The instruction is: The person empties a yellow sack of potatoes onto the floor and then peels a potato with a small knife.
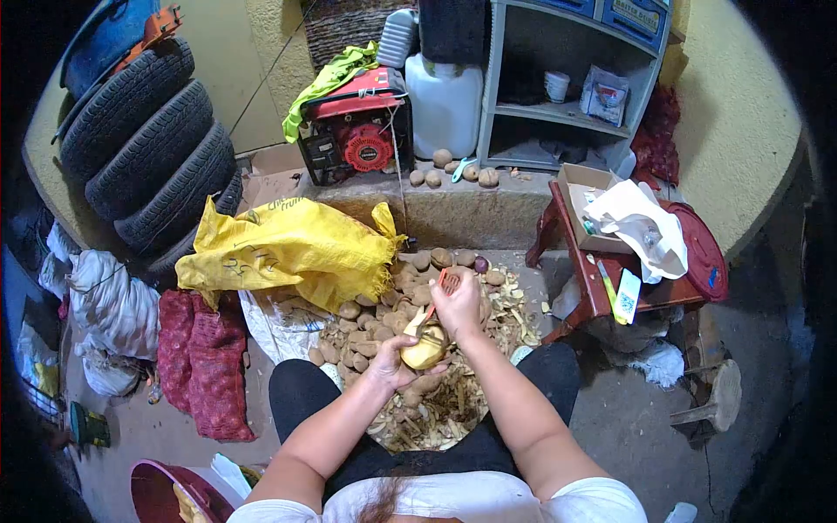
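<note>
Held in my left hand (pixel 392 364) is a large, mostly peeled yellow potato (pixel 425 352), with the fingers cupped under and around it. My right hand (pixel 459 307) is closed on an orange-red peeler (pixel 448 281), whose far end lies at the potato's upper left side. A pale strip (pixel 415 324) shows there, near my left thumb. Beneath both hands, unpeeled brown potatoes (pixel 356 336) are heaped on the floor. Peelings (pixel 462 410) cover the ground between my legs.
A yellow sack (pixel 288 253) lies left of the potatoes, near red mesh bags (pixel 205 366) and stacked tyres (pixel 139 131). On the right stand a small red table (pixel 602 277) and a low stool (pixel 724 397). Behind are a generator (pixel 362 131) and a shelf (pixel 558 113).
</note>
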A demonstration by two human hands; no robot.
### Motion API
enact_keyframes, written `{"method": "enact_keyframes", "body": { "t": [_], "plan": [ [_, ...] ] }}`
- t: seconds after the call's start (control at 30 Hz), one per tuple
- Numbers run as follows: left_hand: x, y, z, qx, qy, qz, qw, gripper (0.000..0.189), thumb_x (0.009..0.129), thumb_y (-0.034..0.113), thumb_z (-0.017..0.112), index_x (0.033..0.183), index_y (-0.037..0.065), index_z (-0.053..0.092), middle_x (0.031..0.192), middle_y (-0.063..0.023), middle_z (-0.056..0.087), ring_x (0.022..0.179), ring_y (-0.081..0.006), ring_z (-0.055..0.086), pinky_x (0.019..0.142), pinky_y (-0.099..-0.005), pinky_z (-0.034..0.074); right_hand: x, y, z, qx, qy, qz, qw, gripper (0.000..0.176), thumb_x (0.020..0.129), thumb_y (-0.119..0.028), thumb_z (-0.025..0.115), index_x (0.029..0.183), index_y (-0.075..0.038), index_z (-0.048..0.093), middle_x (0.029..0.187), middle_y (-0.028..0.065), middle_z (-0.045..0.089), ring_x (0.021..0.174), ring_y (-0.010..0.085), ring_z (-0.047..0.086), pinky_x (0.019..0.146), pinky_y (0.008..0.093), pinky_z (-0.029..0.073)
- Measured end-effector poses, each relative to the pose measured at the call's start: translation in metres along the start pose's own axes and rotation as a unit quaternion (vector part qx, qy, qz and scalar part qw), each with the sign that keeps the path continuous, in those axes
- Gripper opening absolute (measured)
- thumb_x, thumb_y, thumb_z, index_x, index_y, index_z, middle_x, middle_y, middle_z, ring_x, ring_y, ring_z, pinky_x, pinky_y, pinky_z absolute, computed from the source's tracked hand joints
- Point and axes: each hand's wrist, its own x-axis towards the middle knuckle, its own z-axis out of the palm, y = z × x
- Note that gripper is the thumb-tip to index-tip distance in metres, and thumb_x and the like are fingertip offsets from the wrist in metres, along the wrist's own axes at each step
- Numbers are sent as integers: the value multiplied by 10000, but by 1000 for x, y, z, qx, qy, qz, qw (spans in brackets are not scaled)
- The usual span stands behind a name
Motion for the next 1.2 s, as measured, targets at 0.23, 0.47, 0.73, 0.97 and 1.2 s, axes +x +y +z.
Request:
{"method": "enact_keyframes", "body": {
  "t": [0.23,0.47,0.73,0.97,1.2],
  "plan": [
    [-2,2,-5,57,-49,-13,997,617,611,138,562,1207,58,422,1145,-161,510,1040,-337,506,903,-581,342,32,54,-19,-82,135,75,985,288,704,-208,633,812,1,467,700,135,583,634,235,575,616,338,457],
    [-8,9,18,-7,15,30,999,551,761,365,525,1211,62,425,1162,-158,501,1039,-338,498,863,-506,385,43,102,-14,78,16,181,980,237,749,-244,588,788,-14,545,706,39,570,648,123,536,603,274,424],
    [8,21,-4,36,38,44,998,497,864,422,384,1238,94,397,1184,-133,490,1056,-288,497,887,-505,380,17,36,-17,254,-392,437,768,208,798,-292,503,903,-113,519,552,-4,464,383,110,410,367,260,307],
    [15,21,-8,185,103,105,972,391,871,216,464,1224,67,385,1117,-110,533,1022,-265,530,817,-433,464,-2,82,-2,411,-440,489,631,267,815,-403,464,881,-153,532,599,3,509,373,128,429,358,265,342],
    [11,30,-11,179,159,82,968,332,879,193,453,1174,46,417,1127,-116,510,990,-270,541,774,-463,485,-6,112,14,385,-383,510,667,329,830,-405,437,930,-123,576,686,37,619,526,169,585,398,282,445]
  ]
}}
